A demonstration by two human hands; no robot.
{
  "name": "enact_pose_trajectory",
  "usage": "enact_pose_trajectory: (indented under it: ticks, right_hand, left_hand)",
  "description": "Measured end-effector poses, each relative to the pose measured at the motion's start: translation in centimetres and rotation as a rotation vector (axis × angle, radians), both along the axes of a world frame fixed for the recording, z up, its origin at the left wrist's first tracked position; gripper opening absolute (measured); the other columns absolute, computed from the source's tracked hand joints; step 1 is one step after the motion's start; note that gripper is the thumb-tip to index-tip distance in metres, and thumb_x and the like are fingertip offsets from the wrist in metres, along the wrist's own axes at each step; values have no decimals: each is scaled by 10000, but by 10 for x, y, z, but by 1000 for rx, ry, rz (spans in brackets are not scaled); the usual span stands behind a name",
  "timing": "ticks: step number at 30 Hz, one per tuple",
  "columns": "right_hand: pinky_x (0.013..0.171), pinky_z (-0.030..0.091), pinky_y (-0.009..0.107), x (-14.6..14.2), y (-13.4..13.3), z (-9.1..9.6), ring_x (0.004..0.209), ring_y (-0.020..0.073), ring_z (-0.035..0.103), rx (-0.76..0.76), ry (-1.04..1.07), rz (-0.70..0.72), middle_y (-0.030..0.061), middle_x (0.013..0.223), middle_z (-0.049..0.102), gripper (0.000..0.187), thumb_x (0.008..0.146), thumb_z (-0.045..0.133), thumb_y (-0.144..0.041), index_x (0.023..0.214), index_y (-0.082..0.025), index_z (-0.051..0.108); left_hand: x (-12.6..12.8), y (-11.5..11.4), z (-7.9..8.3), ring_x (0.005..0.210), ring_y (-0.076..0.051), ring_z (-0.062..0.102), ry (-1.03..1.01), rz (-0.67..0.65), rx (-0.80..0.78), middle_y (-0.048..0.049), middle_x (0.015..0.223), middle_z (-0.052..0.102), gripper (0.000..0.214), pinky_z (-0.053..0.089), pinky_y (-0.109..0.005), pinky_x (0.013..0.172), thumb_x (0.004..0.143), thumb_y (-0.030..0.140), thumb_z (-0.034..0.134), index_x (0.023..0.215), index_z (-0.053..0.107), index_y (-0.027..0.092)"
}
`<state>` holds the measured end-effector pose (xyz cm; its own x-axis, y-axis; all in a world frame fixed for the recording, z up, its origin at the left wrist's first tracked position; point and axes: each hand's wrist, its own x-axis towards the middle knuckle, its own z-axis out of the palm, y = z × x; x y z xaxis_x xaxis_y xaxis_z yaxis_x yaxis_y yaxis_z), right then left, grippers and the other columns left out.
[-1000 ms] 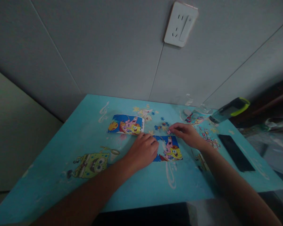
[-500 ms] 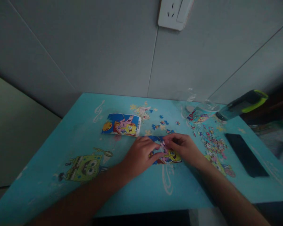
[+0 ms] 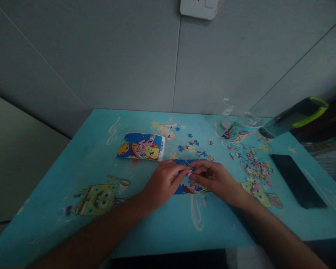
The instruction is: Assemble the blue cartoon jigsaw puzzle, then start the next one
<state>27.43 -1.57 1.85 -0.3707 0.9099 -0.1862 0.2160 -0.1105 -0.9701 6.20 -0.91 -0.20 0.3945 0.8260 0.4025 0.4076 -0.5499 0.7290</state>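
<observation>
Along the near side of the worktop (image 3: 156, 233), a printed cartoon figure (image 3: 96, 200) shows at the left. Beyond it, both hands meet over the puzzle (image 3: 179, 189), which lies flat and partly hidden under them, just in front of the person, likely so that both can reach it. The right hand (image 3: 222, 183) has its grip closed on a small pink piece (image 3: 189, 171), thumb and finger pinching it, probably because it is too small for a fuller hold. The left hand (image 3: 162, 179) brings its fingertips up to the same piece, perhaps to steady it; whether its grip also holds it, I cannot tell.

At the right lies a dark slab (image 3: 298, 181), with a heap (image 3: 253, 166) of mixed bits beside it, seemingly kept apart from the puzzle. Farther back, a card (image 3: 141, 145) lies picture up, turned to be read from the seat. Loose pieces (image 3: 194, 142) spread behind the puzzle, singly visible. A clear tub (image 3: 250, 120) and a bottle (image 3: 294, 117) stand out of the way, before the wall (image 3: 128, 56).
</observation>
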Motion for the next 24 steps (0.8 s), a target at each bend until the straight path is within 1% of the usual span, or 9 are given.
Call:
enact_pose_trajectory:
  ticks: [3,6,9,11,13,15,20,24]
  right_hand:
    - [647,539,287,2,0,-1,704,162,668,-15,0,27,22,847,748,394,841,739,-423,1184,-239,683]
    - [697,553,310,3,0,1,776,182,684,10,-10,61,34,928,757,332,880,692,-430,1157,-249,712]
    - [768,552,341,3,1,3,855,205,685,113,-67,58,44,978,759,253,923,632,-424,1043,-243,761]
    - [770,546,343,2,2,5,858,209,679,195,-133,45,49,968,761,233,923,629,-414,970,-238,774]
    - [731,542,326,0,2,7,826,202,676,221,-172,28,45,947,763,214,908,646,-401,980,-241,768]
    - [694,535,304,-1,3,8,793,190,674,204,-176,16,35,923,765,210,895,659,-386,1013,-243,757]
    - [640,505,284,7,7,3,712,171,646,218,-250,5,14,840,754,174,877,666,-365,931,-234,768]
    - [628,491,290,16,11,-5,706,178,641,217,-315,19,15,827,751,169,867,666,-343,912,-224,776]
  left_hand:
    - [1,-1,0,830,-162,647,-33,2,-56,-26,861,699,112,493,-293,765,955,247,617,976,708,186]
    - [1,-1,1,828,-157,649,-40,-3,-105,-18,854,695,104,490,-286,766,949,245,617,944,703,188]
    - [0,-1,2,835,-154,645,-35,-14,-140,-17,858,690,107,486,-280,759,950,239,602,922,690,186]
    - [0,-1,2,816,-154,636,-26,-14,-133,-15,835,680,102,480,-279,744,938,225,605,881,676,179]
    - [1,-1,1,798,-153,624,-7,-16,-109,-13,811,667,102,474,-282,736,927,210,608,849,664,176]
    - [1,-1,-1,808,-157,616,17,-21,-79,-17,815,664,100,473,-291,751,929,202,602,852,660,177]
    - [-3,-1,-4,907,-186,601,132,-35,48,-42,908,672,109,466,-348,854,962,209,562,995,661,176]
    - [-6,-4,1,993,-219,576,312,-135,184,-62,1007,662,146,435,-397,911,957,219,563,1053,668,184]
